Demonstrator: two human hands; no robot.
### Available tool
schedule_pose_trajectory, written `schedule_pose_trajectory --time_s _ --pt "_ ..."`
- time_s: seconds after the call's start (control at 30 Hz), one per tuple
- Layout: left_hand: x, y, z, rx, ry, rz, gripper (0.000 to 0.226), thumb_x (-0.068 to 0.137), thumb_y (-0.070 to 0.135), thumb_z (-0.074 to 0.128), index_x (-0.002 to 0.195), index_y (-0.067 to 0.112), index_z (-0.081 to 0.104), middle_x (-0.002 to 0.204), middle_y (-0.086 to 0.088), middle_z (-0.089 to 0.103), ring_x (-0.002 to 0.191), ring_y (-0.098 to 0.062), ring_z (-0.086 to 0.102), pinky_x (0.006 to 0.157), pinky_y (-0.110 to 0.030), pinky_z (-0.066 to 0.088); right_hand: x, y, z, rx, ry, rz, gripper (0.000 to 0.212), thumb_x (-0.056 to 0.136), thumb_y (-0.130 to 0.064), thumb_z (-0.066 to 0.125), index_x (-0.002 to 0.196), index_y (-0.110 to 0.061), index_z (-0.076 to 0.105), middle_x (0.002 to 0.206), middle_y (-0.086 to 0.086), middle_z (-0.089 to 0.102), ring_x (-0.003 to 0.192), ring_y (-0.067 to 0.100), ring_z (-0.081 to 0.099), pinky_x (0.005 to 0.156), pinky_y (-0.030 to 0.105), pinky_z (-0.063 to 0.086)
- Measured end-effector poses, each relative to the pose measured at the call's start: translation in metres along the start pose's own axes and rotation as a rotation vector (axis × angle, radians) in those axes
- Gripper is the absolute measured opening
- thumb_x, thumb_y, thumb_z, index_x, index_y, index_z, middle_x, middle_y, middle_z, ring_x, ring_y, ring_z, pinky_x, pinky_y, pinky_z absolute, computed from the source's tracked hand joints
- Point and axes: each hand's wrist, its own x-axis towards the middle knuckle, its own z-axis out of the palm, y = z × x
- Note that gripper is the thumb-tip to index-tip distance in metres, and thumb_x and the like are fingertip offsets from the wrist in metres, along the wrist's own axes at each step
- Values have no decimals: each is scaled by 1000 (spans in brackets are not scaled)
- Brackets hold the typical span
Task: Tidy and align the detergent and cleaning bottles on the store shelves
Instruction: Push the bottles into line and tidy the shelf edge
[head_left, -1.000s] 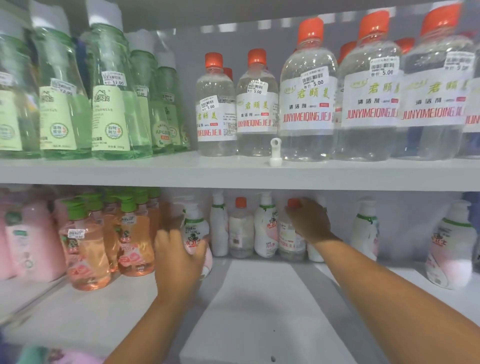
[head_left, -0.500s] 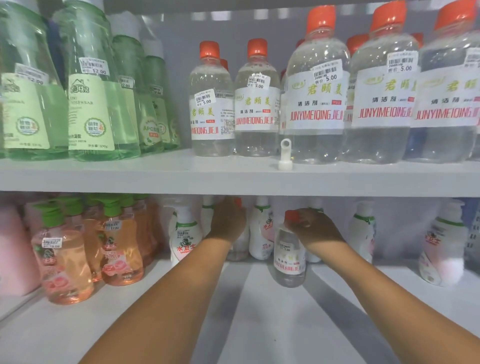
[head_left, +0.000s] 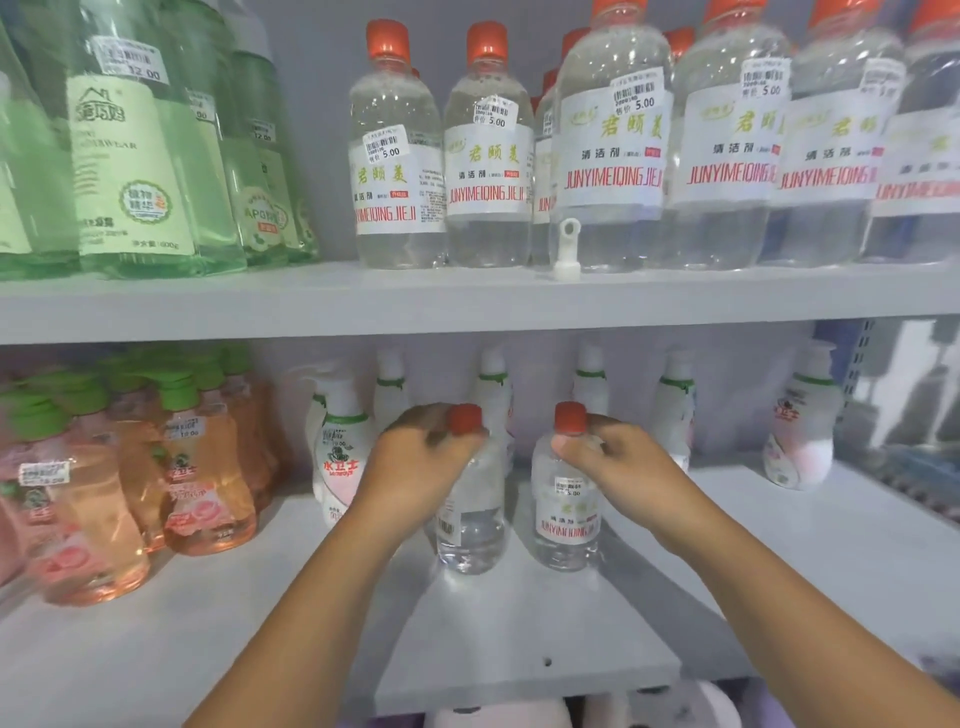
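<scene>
Two small clear bottles with red caps stand mid-depth on the lower shelf (head_left: 519, 639). My left hand (head_left: 415, 467) grips the left clear bottle (head_left: 472, 525) round its shoulder, just below the cap. My right hand (head_left: 613, 462) pinches the neck of the right clear bottle (head_left: 566, 525), whose white label faces me. Behind them, white bottles with green collars (head_left: 340, 447) line the back of that shelf. The upper shelf holds larger clear red-capped bottles (head_left: 608, 145) in a row.
Orange bottles with green caps (head_left: 208, 483) crowd the lower shelf's left side. Tall green bottles (head_left: 130, 156) fill the upper shelf's left. A small white plastic cap piece (head_left: 567, 249) stands on the upper shelf edge. One white bottle (head_left: 800, 431) stands apart at the right.
Both hands have drawn forward from the back row, each bringing a small clear red-capped bottle toward the shelf's middle. The left hand took hold of its bottle in this time.
</scene>
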Motion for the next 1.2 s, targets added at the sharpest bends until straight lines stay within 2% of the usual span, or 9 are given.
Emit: schedule_pose_trajectory --time_s 0.1,0.23,0.33,0.57,0.7,0.77,1.0,1.13,1.2 --pt "-36 3 -3 -109 12 1 13 90 44 74 98 33 75 96 24 73 92 13 63 77 -6 42 -30 -7 -7 2 -24 -13 8 93 -46 71 96 -42 77 103 -22 75 98 -4 69 87 25 52" --pt "-66 15 -5 -192 3 -43 15 92 41 73 105 34 75 102 27 73 97 12 64 89 -18 47 -53 -20 -11 -8 -1 -57 8 92 -41 74 97 -36 78 98 -19 75 97 -1 68 84 20 49" --pt "-84 31 -8 -180 20 -60 9 94 38 71 102 35 72 98 31 71 95 19 60 83 -12 43 -70 -29 -12 -2 -4 -99 10 92 -35 75 102 -34 76 102 -12 75 97 2 67 82 15 50" --pt "-137 80 -36 -158 94 -16 18 93 41 71 110 35 75 107 20 73 105 3 64 80 -11 43 -121 -72 -31 102 -65 -153 9 91 -26 77 95 -34 78 85 -27 75 76 -18 65 61 0 44" --pt "-148 138 -90 -252 55 32 32 86 58 71 114 42 74 111 13 77 111 -17 70 100 -48 52 -146 -139 -67 81 -106 -248 14 89 -35 78 103 -32 81 97 -14 79 93 0 73 83 22 57" --pt "-145 175 -116 -280 52 113 36 86 60 69 114 38 75 112 10 77 113 -21 70 101 -53 51 -152 -179 -86 88 -112 -312 18 88 -34 78 103 -24 82 98 -8 81 97 8 76 87 28 57" --pt "-84 272 -183 -252 243 275 19 93 49 69 100 34 78 105 12 78 97 -15 75 85 -37 52 -121 -309 -114 98 -3 -475 25 86 -36 80 103 -18 82 89 -6 80 72 14 76 74 32 57" --pt "-32 277 -195 -202 269 248 24 92 52 69 102 31 76 118 1 75 106 -24 70 78 -35 48 -81 -351 -100 93 99 -448 34 90 -36 78 110 -9 77 52 -12 63 35 2 54 40 13 40" --pt "-10 267 -193 -222 256 223 23 92 49 70 103 29 75 117 1 74 105 -21 68 75 -31 46 -58 -356 -88 5 167 -432 36 90 -40 77 110 -10 77 61 -7 63 33 0 50 33 10 33"
